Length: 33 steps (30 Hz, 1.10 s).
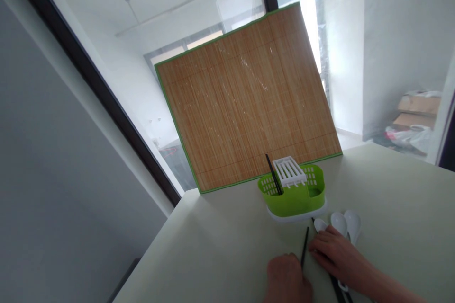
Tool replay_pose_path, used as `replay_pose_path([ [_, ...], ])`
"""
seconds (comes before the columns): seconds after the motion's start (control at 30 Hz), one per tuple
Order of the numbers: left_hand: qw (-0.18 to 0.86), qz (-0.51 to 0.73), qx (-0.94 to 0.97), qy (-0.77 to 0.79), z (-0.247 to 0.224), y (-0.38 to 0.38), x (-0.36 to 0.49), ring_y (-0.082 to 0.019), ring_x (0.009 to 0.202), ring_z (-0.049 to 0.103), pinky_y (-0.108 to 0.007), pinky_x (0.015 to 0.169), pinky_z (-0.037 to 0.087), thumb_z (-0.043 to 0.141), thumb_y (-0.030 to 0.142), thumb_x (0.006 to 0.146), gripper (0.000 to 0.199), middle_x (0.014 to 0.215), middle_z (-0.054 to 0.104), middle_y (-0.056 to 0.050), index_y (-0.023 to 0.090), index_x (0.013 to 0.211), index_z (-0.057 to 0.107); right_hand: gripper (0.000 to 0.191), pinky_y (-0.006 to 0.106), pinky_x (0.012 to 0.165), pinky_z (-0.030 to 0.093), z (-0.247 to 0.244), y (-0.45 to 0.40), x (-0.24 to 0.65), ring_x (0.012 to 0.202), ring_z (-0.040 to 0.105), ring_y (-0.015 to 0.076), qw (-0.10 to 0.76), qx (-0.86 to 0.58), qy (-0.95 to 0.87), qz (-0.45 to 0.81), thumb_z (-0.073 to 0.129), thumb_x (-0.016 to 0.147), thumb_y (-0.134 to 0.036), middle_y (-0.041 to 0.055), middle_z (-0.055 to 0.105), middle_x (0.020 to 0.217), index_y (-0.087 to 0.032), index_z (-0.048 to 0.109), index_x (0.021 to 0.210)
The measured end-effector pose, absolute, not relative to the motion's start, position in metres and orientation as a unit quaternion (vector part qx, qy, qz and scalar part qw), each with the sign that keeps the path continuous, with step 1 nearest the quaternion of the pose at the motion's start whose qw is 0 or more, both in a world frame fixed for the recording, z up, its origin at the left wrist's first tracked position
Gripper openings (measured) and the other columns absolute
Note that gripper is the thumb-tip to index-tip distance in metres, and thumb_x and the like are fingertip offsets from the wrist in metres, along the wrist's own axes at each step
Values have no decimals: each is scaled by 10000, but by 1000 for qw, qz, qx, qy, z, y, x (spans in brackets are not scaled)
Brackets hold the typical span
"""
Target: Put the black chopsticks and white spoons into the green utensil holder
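One black chopstick (305, 246) gripped in left hand (286, 272), fingers (284, 265) curled round it, far end projecting beyond them; right hand (334, 253) over white spoons (339, 222), fingers close together, cannot tell whether pinching.

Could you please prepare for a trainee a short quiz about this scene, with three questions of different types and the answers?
1. Multiple choice. What stands directly behind the green basket?
A) a steel pot
B) a bamboo mat
C) a stack of plates

2. True or false: the white spoons lie on the table, outside the basket.

3. Fill the gap: one dark chopstick sticks out from the person's ____ hand.

Key:
1. B, the bamboo mat.
2. True; they lie by the right hand.
3. Left; the left hand is closed around the chopstick.
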<state>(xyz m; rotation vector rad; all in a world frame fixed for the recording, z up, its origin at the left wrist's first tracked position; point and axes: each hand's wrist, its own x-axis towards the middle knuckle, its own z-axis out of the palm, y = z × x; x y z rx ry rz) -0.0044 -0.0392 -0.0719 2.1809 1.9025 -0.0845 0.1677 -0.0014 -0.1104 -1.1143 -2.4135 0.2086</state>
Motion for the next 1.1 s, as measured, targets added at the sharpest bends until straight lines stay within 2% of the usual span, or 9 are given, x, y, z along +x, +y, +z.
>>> replay_pose_path([
  [0.07,155,-39,749,643,-72,-45,2,-377,967,617,-492,838,462,497,194,737,347,1011,664,-211,87,1021,666,184,364,761,315,-111,0,169,780,580,210,240,-410,-877,75,449,926,-180,18,640,786,-214,608,841],
  [0.13,175,-40,754,632,-73,-49,11,-400,976,602,-519,850,446,527,366,762,419,1029,654,-220,84,1041,661,187,368,761,314,-112,1,171,781,579,214,238,-417,-874,74,447,936,-201,21,638,785,-212,605,837],
  [0.2,189,-44,754,628,-74,-52,19,-420,967,592,-541,848,440,578,563,705,600,1032,648,-222,82,1056,654,190,371,762,314,-113,2,171,786,577,218,233,-423,-873,72,450,939,-213,23,638,784,-209,601,824],
  [0.27,198,-58,747,632,-73,-53,25,-428,955,589,-547,842,443,630,650,617,733,1042,642,-223,81,1080,642,193,371,764,314,-114,2,171,786,576,217,228,-424,-874,71,451,938,-211,24,637,782,-207,600,815],
  [0.5,201,-54,747,631,-71,-50,27,-423,982,583,-563,843,428,564,499,707,576,1056,634,-226,97,1116,616,187,362,772,318,-115,1,169,786,584,206,238,-413,-876,77,458,930,-188,16,644,788,-205,600,810],
  [0.63,199,-33,741,641,-80,-50,28,-419,970,584,-547,838,434,621,597,643,679,1044,642,-208,111,1116,622,199,352,759,328,-115,1,170,770,583,205,241,-413,-875,75,454,927,-189,15,644,771,-207,602,795],
  [0.7,200,-27,747,634,-83,-49,25,-401,954,597,-520,836,447,661,627,605,705,1035,654,-189,124,1100,631,197,353,760,331,-115,1,170,775,580,209,240,-415,-874,74,456,923,-189,16,643,773,-209,607,799],
  [0.97,193,6,748,635,-80,-38,-17,-260,876,632,-337,773,450,740,586,591,475,905,702,-37,231,900,673,185,340,760,344,-113,0,169,800,565,205,259,-402,-875,82,462,912,-175,23,625,820,-220,629,845],
  [1.1,186,19,756,628,-79,-36,-36,-220,815,633,-297,722,442,714,484,644,330,845,703,-3,245,869,679,176,345,758,344,-112,-1,168,807,559,210,253,-401,-877,77,471,889,-149,29,622,834,-217,630,855],
])
